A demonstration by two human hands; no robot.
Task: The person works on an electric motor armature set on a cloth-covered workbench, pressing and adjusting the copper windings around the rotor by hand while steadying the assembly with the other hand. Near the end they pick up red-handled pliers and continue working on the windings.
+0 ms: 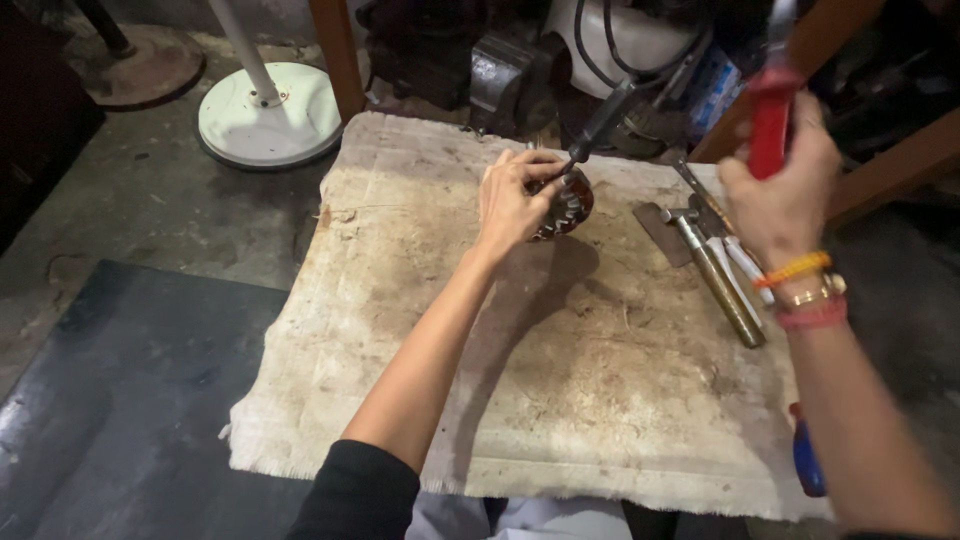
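The left hand (512,200) is closed on a round copper-wound stator (565,207), holding it on edge on the cloth (560,400) near the far edge, about midway across. A dark-handled driver (598,125) leans in from beyond that edge, its tip at the stator's top, right by the fingers. The right hand (782,195) is raised over the cloth's right side, fist tight around a red handle (770,125). Beneath it, by the right edge, lie a hammer (715,275) and other tools, close together. A blue-handled tool (806,455) lies off the near right corner. The cloth's middle, left side and near edge lie open. Past the far left corner stands a white fan base (268,112).
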